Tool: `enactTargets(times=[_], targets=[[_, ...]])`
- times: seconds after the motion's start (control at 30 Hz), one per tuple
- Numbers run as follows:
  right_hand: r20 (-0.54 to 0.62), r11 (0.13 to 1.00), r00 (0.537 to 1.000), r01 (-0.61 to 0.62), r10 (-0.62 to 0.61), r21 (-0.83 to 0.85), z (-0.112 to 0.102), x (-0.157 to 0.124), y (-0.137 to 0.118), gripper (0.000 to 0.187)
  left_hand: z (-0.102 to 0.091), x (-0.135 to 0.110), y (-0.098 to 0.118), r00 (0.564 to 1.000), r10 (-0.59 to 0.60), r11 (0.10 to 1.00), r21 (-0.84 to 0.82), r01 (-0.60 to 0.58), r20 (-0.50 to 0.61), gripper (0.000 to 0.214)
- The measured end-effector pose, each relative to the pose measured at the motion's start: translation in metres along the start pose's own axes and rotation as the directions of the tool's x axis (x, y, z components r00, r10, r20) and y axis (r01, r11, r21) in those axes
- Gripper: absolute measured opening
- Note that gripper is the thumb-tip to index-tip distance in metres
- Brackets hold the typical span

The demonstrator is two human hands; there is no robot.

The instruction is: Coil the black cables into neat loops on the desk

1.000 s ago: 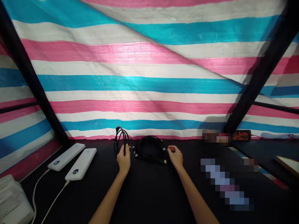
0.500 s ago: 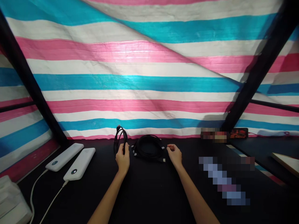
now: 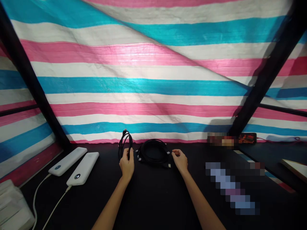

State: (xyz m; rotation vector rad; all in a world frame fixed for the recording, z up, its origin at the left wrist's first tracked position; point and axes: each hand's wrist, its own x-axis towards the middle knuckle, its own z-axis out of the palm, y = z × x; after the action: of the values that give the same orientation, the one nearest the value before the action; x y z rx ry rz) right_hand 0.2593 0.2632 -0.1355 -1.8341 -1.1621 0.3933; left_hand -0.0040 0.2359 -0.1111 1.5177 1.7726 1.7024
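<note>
My left hand (image 3: 127, 164) grips a small coil of black cable (image 3: 125, 143) and holds it upright above the black tabletop (image 3: 153, 198). Just to its right lies a pile of coiled black cables (image 3: 153, 153) with several pale plug ends. My right hand (image 3: 180, 160) rests at the right edge of that pile, its fingers curled and pinched together close to a plug end; whether they hold anything is hidden.
Two white power banks (image 3: 76, 164) lie at the left with white leads running toward me. A white object (image 3: 11, 204) sits at the lower left corner. A striped pink, blue and white tarp (image 3: 144, 80) forms the back wall, with black frame posts (image 3: 263, 80) on both sides.
Nothing has moved apart from a slight shift of the camera; both hands stay where they were.
</note>
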Motion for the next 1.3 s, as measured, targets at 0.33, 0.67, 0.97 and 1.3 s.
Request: enactTargets(times=[0.33, 0.67, 0.97, 1.3], targets=[[-0.025, 0.997, 1.000, 0.007, -0.005, 0.080, -0.006, -0.005, -0.010, 0.026, -0.011, 0.006, 0.019, 0.986, -0.012, 0.958, -0.283, -0.036, -0.168, 0.029], [-0.224, 0.926, 0.969, 0.179, -0.106, 0.333, -0.019, -0.020, -0.046, 0.029, -0.010, -0.012, 0.022, 0.976, 0.201, 0.949, -0.229, -0.215, -0.083, 0.019], [0.171, 0.715, 0.885, 0.223, -0.434, 0.662, -0.008, -0.058, -0.086, 0.032, 0.002, -0.036, 0.028, 0.882, 0.462, 0.874, -0.213, -0.436, 0.089, 0.016], [0.541, 0.586, 0.581, -0.131, -0.608, 0.799, -0.035, -0.074, -0.109, 0.055, 0.016, -0.062, 0.042, 0.770, 0.614, 0.787, -0.212, -0.580, 0.175, 0.022]])
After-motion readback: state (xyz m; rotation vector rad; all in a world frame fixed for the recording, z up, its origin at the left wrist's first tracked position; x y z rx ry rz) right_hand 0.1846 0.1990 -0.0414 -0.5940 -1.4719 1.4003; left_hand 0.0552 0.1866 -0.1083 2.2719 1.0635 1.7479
